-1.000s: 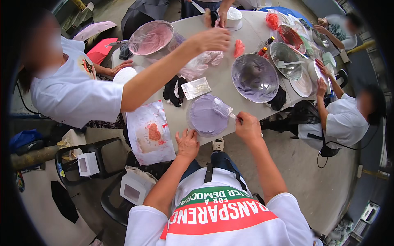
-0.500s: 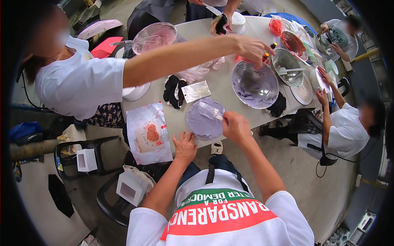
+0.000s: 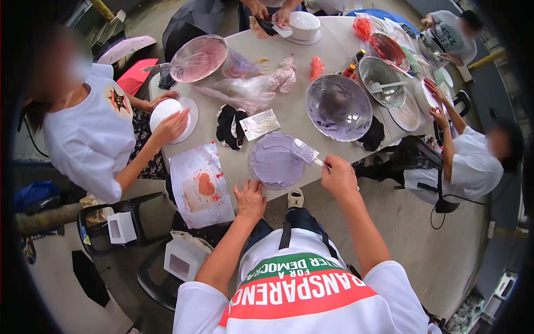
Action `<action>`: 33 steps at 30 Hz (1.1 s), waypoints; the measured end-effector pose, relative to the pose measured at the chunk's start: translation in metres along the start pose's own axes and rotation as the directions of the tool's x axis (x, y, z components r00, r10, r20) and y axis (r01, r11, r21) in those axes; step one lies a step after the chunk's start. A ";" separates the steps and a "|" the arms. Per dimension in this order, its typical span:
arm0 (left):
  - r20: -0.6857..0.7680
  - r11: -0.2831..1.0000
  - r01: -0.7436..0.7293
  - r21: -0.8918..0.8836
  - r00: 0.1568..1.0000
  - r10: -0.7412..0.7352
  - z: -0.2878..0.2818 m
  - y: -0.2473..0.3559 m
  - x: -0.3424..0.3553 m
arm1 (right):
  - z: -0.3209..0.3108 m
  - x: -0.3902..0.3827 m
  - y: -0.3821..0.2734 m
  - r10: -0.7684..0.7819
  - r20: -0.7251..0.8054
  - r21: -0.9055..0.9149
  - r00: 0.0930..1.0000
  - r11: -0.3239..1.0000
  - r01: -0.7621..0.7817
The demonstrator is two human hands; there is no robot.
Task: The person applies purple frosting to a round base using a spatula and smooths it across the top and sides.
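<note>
Now farther right on lavender cake (image 3: 272, 165), spatula (image 3: 305, 152) in right hand (image 3: 340, 177), narrow grip, left hand (image 3: 251, 200) spread.

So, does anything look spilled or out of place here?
The white rectangular paper sheet left of the person's left hand has scattered red smears around its red heart shape; they look like stray stains.

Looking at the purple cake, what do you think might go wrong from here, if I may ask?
The left hand has its fingers close to the purple cake, so a slip might smudge its side. The right hand holds the spatula at the cake's right side; uneven pressure could gouge the top. The cake also sits near the near edge of the table, so a bump might shift it.
</note>
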State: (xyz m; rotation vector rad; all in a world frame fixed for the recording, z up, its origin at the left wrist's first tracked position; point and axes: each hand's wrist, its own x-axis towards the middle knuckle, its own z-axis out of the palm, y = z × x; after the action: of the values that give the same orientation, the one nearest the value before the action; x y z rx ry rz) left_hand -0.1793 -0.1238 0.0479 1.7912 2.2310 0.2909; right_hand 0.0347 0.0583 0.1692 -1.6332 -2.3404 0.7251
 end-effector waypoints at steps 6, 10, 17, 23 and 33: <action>0.016 0.999 -0.036 0.028 0.999 0.036 0.000 -0.005 0.000 | -0.007 -0.035 -0.008 0.004 -0.060 0.035 0.998 0.999 -0.002; 0.027 0.998 -0.058 0.034 0.998 0.057 0.001 -0.007 -0.001 | 0.027 -0.028 -0.044 -0.105 -0.004 0.061 0.995 0.993 0.105; 0.051 0.998 -0.059 0.013 0.997 0.058 0.000 -0.009 -0.003 | 0.045 -0.023 -0.050 -0.071 0.029 0.030 0.997 0.997 0.070; 0.078 0.995 -0.086 0.047 0.994 0.082 0.001 -0.009 0.000 | 0.014 -0.052 -0.007 0.100 -0.080 -0.032 0.992 0.994 -0.103; 0.088 0.992 -0.116 0.047 0.990 0.111 -0.002 -0.011 -0.001 | 0.030 -0.066 -0.038 0.017 -0.121 0.117 0.992 0.993 -0.003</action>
State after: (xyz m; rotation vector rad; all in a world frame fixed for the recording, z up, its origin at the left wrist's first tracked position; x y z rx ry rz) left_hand -0.1898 -0.1268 0.0465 1.9237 2.1014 0.1761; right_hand 0.0151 -0.0208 0.1698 -1.5935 -2.1649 0.7278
